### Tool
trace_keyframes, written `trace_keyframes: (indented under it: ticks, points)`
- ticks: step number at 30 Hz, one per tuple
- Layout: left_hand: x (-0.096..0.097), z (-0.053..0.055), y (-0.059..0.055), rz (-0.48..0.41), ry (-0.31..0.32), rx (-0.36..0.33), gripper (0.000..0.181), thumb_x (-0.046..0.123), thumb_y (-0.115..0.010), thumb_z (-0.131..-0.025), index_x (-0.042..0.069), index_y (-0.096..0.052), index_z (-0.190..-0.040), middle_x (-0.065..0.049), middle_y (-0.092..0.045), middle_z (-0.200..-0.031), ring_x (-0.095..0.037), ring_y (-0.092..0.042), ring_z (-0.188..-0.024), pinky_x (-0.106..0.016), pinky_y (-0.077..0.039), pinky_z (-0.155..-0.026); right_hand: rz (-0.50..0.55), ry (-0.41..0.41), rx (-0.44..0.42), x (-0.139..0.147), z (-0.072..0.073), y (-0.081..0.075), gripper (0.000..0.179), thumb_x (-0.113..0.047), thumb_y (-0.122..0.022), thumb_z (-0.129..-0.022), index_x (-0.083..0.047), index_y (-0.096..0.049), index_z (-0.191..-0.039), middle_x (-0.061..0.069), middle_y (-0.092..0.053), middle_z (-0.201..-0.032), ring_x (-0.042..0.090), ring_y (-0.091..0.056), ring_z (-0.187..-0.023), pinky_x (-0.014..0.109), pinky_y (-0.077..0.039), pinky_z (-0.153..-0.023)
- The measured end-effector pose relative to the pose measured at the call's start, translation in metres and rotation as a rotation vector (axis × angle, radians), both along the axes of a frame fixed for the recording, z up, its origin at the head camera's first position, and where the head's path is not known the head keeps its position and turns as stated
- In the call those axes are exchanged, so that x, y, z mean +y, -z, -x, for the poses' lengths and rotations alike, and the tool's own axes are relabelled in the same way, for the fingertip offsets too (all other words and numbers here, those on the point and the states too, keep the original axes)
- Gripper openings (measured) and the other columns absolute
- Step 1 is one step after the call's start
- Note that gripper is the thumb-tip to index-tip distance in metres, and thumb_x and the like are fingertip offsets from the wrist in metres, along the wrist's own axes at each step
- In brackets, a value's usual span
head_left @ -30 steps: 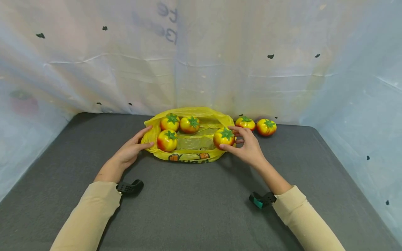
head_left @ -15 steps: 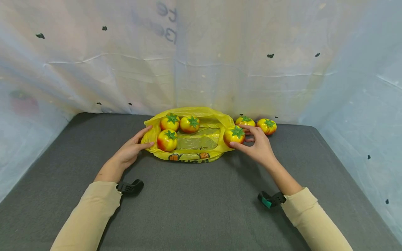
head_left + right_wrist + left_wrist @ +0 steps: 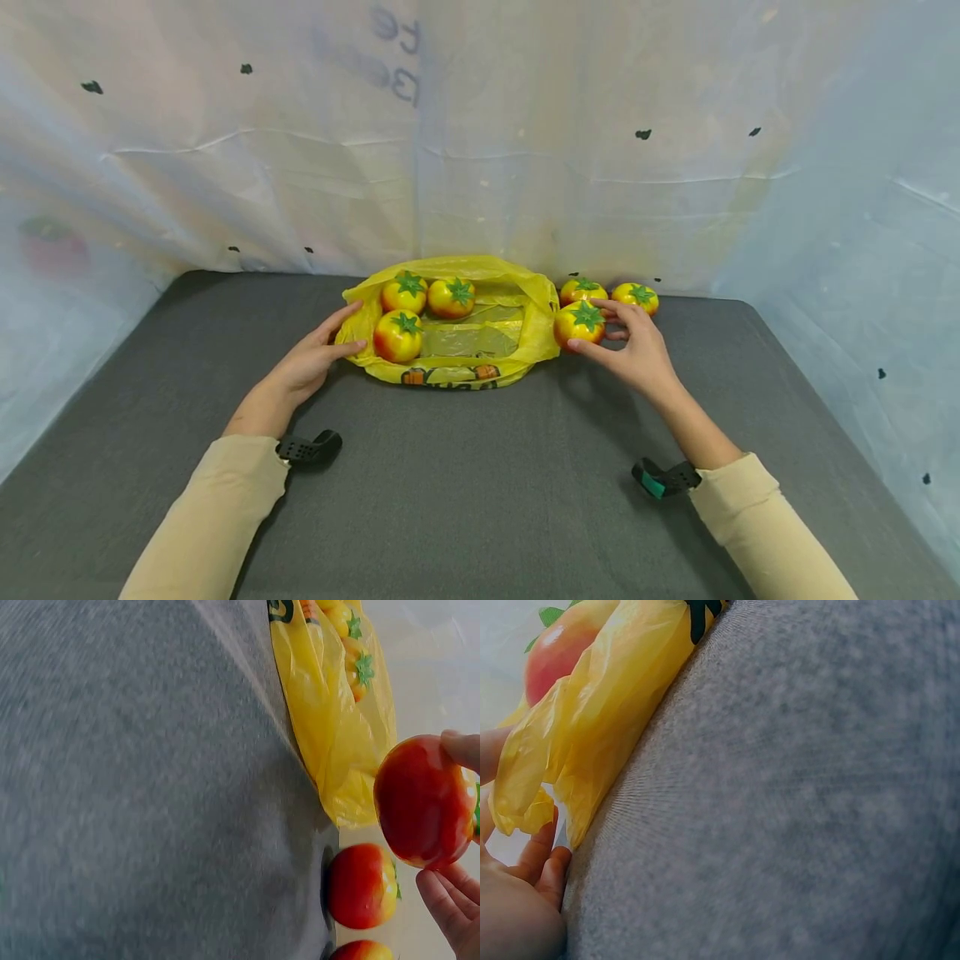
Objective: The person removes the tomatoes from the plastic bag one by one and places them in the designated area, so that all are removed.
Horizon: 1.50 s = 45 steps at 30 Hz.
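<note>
My right hand holds a red-and-yellow toy tomato with green leaves, between thumb and fingers. In the right wrist view this tomato is raised off the table, just beyond the bag's right end. The yellow plastic bag lies with its mouth spread, three like tomatoes in its left half. At the bag's left end my left hand grips the rim, thumb and fingers on either side of the plastic. The left wrist view shows the crumpled bag edge there, with part of the hand out of frame.
Two more tomatoes, one nearer and one farther right, sit by the back wall right of the bag. The dark grey tabletop spreads in front. Pale plastic sheeting encloses the back and sides.
My right hand has carried the tomato to the right, from over the bag's right side to just outside it. The left hand and the bag's tomatoes have stayed put.
</note>
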<state>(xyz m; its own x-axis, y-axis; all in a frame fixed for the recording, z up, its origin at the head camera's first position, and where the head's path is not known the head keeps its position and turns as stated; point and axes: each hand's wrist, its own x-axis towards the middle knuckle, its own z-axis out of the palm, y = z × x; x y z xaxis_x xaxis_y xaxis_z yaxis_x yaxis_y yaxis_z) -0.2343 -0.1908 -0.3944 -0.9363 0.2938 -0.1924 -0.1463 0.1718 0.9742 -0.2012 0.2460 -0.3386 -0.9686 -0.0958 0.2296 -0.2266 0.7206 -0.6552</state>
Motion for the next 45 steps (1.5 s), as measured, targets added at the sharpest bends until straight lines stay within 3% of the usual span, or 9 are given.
trace_keyframes:
  ticks: [17, 45]
  points:
    - [-0.001, 0.0, 0.002, 0.003, 0.001, -0.003, 0.076, 0.021, -0.056, -0.098, 0.03, -0.007, -0.156, -0.001, 0.021, -0.159, -0.03, 0.02, -0.145, -0.066, 0.008, -0.11, -0.013, 0.08, 0.006, 0.029, -0.001, 0.008, 0.068, -0.034, -0.075, -0.083, -0.007, -0.048, -0.139, 0.022, -0.046, -0.124, 0.036, -0.052, -0.111, 0.052, -0.047, -0.094]
    - [0.0, -0.001, -0.001, 0.002, 0.001, -0.001, 0.077, 0.02, -0.056, -0.098, 0.03, -0.007, -0.156, -0.001, 0.022, -0.159, -0.029, 0.021, -0.145, -0.065, 0.009, -0.11, -0.042, 0.183, -0.077, 0.072, -0.004, 0.015, 0.075, -0.044, -0.069, -0.086, -0.003, -0.041, -0.143, 0.028, -0.04, -0.129, 0.045, -0.048, -0.116, 0.054, -0.045, -0.094]
